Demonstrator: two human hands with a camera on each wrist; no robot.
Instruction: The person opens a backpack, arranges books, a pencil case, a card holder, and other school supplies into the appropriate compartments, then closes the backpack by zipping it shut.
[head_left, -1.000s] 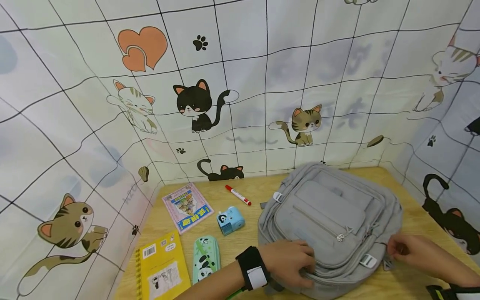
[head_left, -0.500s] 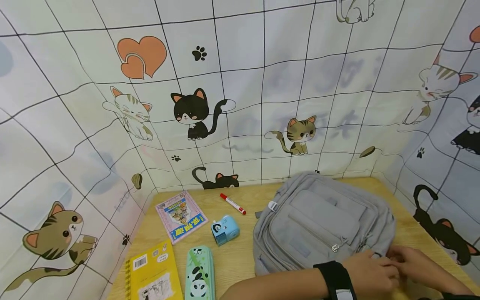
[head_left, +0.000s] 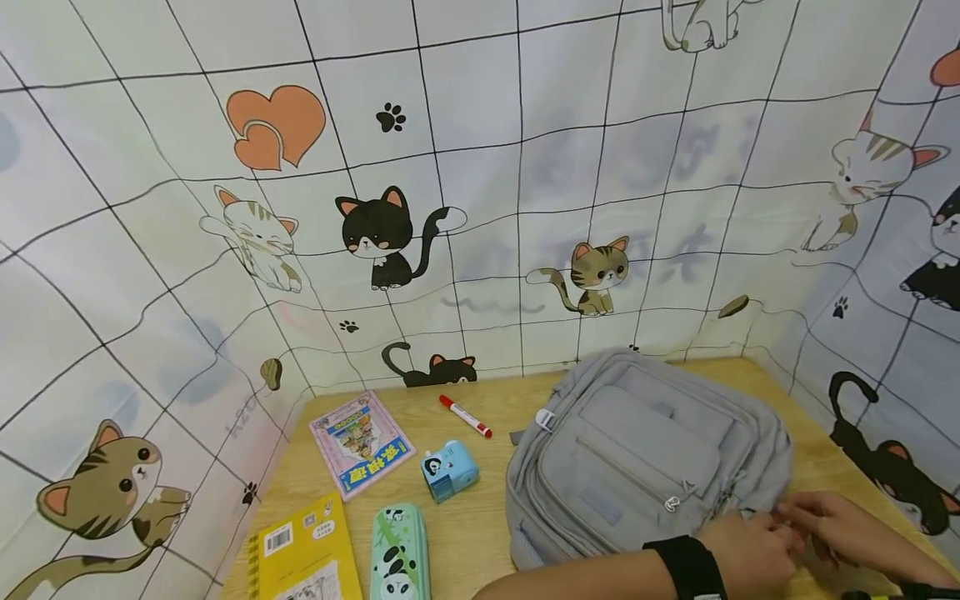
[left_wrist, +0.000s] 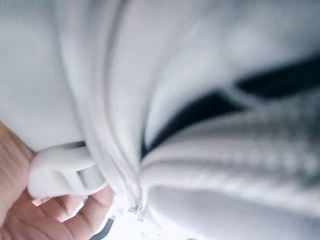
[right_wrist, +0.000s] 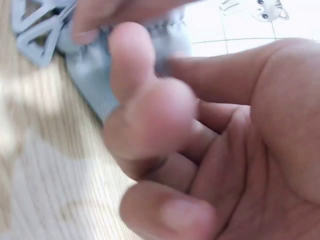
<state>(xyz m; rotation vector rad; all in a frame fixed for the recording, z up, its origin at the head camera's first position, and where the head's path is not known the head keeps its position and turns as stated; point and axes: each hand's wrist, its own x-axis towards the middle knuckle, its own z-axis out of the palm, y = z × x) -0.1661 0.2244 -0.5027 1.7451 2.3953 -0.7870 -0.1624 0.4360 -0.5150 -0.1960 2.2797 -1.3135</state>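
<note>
Here, I see the bag (head_left: pixel 637 454) lying on the table (head_left: pixel 480 525), with the left hand (head_left: pixel 750 552) and right hand (head_left: pixel 851 531) close together at its near right corner. Fingers look curled, but I can't tell whether either grips anything; I'd steady the fabric beside the buckle (left_wrist: pixel 57 176) and pull gently.

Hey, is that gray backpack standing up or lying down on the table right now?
Lying down: in the head view the backpack rests on the table with its front zipper pull facing up.
</note>
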